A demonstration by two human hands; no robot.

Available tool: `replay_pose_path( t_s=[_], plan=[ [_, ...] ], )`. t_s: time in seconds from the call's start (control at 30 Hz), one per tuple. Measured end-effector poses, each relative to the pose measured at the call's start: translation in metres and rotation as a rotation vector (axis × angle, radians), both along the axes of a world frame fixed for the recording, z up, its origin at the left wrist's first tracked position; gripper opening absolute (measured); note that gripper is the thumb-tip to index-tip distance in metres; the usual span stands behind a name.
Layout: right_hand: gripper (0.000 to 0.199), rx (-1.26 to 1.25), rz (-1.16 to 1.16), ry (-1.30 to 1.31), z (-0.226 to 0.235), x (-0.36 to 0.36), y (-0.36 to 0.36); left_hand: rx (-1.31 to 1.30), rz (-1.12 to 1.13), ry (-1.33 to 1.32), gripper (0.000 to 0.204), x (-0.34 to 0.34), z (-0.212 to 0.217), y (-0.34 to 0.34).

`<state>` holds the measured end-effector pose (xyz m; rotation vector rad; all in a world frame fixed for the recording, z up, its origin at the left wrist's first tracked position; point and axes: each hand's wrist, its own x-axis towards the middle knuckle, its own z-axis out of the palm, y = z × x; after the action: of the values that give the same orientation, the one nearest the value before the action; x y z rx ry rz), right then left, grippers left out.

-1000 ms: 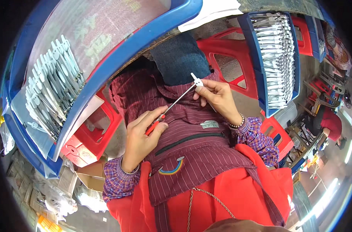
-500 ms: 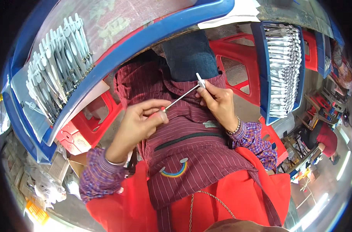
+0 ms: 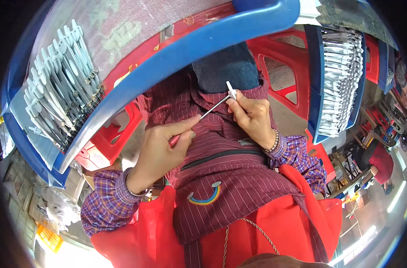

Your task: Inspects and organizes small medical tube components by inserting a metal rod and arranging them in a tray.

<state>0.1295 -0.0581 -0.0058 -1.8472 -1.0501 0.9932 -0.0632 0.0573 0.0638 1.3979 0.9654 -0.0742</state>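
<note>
My left hand (image 3: pixel 165 145) is closed around the red handle of a thin screwdriver (image 3: pixel 216 106), its forefinger stretched along the metal shaft. The shaft slants up to the right, and its tip meets a small white part with a pointed end (image 3: pixel 230 89). My right hand (image 3: pixel 252 114) pinches that part between thumb and fingers, above my lap. The fingers cover much of the part, so its lower shape and the exact contact with the tip are hidden. A striped maroon apron (image 3: pixel 221 178) lies beneath both hands.
At the left, a blue tray (image 3: pixel 136 85) holds many slim grey-white pieces (image 3: pixel 62 76) in rows. A blue bin (image 3: pixel 317 85) packed with similar white pieces (image 3: pixel 339 80) stands at the right. Red stools (image 3: pixel 297 100) flank my legs. A person in red (image 3: pixel 382 163) is far right.
My left hand has shifted its grip on the screwdriver, its forefinger now extended along the shaft and more of the red handle showing. My right hand still pinches the white part. The view has shifted slightly.
</note>
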Motion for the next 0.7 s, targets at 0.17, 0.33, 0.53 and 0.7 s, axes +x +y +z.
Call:
replay_pose_path(
  t_s=[0.17,0.33,0.53,0.7],
  plan=[
    [0.009,0.027,-0.022,-0.012,-0.002,-0.001,0.001,0.322,-0.234,0.001,0.032,0.004,0.006,0.004],
    [0.015,-0.044,-0.035,0.07,0.003,0.004,0.0,0.372,-0.292,0.008,0.032,0.005,0.01,0.004],
    [0.02,-0.069,-0.049,0.178,0.004,0.007,-0.005,0.092,-0.098,-0.076,0.033,-0.004,0.008,-0.006],
    [0.021,-0.085,-0.04,0.167,0.006,0.007,-0.003,0.099,-0.087,-0.078,0.032,-0.003,0.009,-0.009]
  ],
)
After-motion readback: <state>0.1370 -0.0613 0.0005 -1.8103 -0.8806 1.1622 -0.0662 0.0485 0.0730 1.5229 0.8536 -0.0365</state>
